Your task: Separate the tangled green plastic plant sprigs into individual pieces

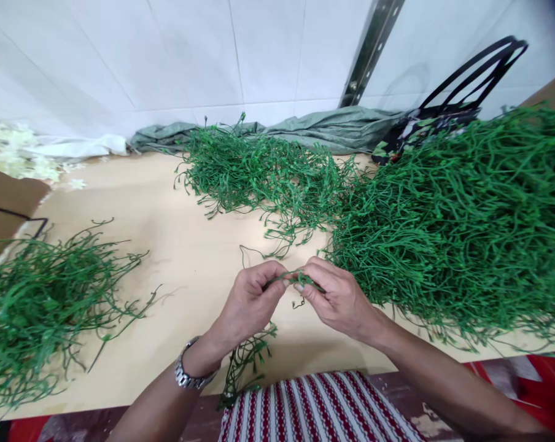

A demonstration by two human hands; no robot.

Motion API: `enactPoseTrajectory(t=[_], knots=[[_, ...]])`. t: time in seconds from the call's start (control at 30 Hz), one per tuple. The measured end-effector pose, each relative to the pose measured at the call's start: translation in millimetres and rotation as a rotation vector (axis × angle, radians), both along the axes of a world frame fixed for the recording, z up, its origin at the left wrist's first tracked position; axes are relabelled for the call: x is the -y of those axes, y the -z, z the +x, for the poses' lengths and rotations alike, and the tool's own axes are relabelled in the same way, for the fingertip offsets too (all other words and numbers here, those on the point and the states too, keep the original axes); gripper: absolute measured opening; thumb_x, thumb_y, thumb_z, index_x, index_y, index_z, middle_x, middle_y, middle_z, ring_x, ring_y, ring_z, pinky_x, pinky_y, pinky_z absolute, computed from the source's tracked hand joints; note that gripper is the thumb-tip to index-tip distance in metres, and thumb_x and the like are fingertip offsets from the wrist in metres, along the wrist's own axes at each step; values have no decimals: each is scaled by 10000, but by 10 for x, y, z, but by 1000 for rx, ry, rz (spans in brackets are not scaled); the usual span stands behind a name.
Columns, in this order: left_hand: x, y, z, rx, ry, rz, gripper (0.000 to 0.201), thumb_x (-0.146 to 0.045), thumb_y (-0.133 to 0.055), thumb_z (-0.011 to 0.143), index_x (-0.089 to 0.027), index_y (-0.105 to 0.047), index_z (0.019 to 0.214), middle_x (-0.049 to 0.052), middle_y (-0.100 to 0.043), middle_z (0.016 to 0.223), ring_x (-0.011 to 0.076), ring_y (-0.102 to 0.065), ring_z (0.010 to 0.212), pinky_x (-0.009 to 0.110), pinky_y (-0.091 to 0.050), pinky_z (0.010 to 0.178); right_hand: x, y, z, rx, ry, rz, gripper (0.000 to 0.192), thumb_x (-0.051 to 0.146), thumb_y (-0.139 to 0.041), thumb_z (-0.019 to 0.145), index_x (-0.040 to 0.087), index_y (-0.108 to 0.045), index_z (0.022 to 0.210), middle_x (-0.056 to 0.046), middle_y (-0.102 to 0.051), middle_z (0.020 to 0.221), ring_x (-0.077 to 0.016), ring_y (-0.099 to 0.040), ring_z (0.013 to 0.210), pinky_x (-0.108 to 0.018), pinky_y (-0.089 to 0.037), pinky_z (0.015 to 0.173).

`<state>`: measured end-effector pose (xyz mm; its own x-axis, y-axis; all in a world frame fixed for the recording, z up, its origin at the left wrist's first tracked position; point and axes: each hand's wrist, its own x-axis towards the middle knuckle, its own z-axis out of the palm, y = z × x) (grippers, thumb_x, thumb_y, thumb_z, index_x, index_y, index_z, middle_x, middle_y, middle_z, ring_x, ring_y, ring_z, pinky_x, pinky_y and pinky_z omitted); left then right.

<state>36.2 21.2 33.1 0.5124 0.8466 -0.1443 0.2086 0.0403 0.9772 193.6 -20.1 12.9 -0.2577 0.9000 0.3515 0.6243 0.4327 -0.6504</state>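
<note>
I saw the left hand (253, 302) and right hand (339, 299) just below the middle of the frame. Their fingers (269, 270) were pinched closed on a green stem (300, 277), which crossed the small gap between them.

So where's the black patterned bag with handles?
The bag is at upper right in the head view, by the white wall, just behind the big pile of thin green stems.

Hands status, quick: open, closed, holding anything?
Left hand: closed, thumb and fingers pinching thin green stems.
Right hand: closed, also pinching green stems, fingertips close to the left's.
</note>
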Motion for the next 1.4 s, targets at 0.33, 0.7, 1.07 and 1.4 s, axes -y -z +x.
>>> enactPoseTrajectory(t=[0.33,0.7,1.07,1.4], knots=[[-107,8,-180,-26,-52,-65,101,-202,-519,735,-126,-566,690,-71,-356,467,36,-239,399,192,-184,401,-29,-197,401,-146,252,-55,198,274,-386,896,192,-465,734,-17,-471,705,-140,-465,658,-262,-369,612],[-54,81,-72,125,-44,-174,147,-251,-537,750,-124,-538,674,-87,-322,450,25,-223,382,193,-174,399,-69,-11,-87,-35,26,-6,134,204,-338,903,186,-471,912,-81,-573,892,-209,-505,981,-372,-384,874],[-98,112,-145,189,37,-284,217,-328,-535,772,-121,-571,717,-80,-304,447,29,-216,379,185,-143,373,-83,19,1,-180,-22,-316,171,258,-367,894,170,-485,807,17,-468,623,-102,-447,564,-216,-345,528],[-156,203,-195,322,-92,-339,190,-293,-572,766,-117,-590,696,-82,-277,394,34,-209,364,201,-135,375,-74,65,19,-615,-36,-598,220,369,-448,863,160,-515,848,23,-472,670,-66,-454,520,-193,-420,485]])
